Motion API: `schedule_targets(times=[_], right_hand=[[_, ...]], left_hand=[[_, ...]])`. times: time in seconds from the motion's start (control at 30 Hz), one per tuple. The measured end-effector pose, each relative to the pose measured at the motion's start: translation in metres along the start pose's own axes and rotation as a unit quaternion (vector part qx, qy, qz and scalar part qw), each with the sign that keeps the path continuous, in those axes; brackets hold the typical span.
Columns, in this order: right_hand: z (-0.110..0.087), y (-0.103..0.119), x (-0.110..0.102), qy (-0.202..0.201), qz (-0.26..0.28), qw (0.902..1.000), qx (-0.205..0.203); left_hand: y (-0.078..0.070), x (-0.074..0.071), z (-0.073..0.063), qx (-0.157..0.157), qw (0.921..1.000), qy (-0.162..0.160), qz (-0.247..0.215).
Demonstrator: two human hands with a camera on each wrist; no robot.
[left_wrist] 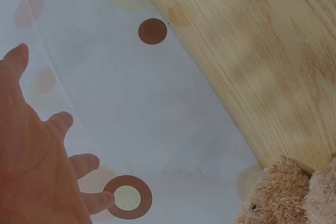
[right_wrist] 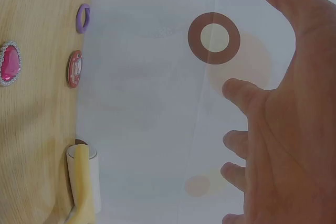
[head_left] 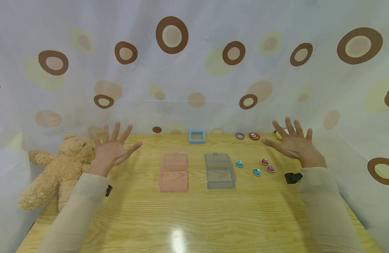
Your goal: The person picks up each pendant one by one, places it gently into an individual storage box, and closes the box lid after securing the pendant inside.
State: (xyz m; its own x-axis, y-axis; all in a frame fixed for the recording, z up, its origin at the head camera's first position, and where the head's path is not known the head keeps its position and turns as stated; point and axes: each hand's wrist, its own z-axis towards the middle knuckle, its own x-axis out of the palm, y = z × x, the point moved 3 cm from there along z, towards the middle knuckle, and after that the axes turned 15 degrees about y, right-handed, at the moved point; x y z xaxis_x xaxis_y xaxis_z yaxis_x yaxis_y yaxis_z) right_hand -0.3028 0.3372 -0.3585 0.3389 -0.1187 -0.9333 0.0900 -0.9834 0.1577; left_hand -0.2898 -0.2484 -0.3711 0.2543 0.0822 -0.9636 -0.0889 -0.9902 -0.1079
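Note:
My left hand (head_left: pixel 110 151) is held up over the table's left side with its fingers spread, holding nothing, close to a tan teddy bear (head_left: pixel 63 168). Over the right side my right hand (head_left: pixel 293 144) is likewise spread and bare. Between them stand a pink clear box (head_left: pixel 173 177) and a grey-blue clear box (head_left: pixel 220 177), both with lids raised. Blue gems (head_left: pixel 239 164) and pink gems (head_left: pixel 270 168) in silvery rims lie right of the grey-blue box. In the right wrist view, a white cylinder with a yellow strip (right_wrist: pixel 94 182) lies below the fingers.
Along the table's back edge sit a light blue square frame (head_left: pixel 197 137), a purple ring (head_left: pixel 240 135) and a red round chip (head_left: pixel 254 136). A white curtain with brown circles (head_left: pixel 194 70) encloses the back and sides of the wooden table (head_left: pixel 181 221).

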Motion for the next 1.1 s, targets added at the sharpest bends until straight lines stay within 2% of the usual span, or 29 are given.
schedule_targets(times=[0.7,1.1], right_hand=[[-0.0064,0.0004,-0.0007,-0.008,0.003,0.9999,-0.005],[-0.0022,-0.0007,-0.0001,0.007,0.011,0.9996,-0.026]], left_hand=[[-0.0003,-0.0035,-0.0026,0.005,1.0000,-0.004,-0.003],[-0.0043,-0.0014,-0.0002,0.014,0.9993,0.029,-0.021]])
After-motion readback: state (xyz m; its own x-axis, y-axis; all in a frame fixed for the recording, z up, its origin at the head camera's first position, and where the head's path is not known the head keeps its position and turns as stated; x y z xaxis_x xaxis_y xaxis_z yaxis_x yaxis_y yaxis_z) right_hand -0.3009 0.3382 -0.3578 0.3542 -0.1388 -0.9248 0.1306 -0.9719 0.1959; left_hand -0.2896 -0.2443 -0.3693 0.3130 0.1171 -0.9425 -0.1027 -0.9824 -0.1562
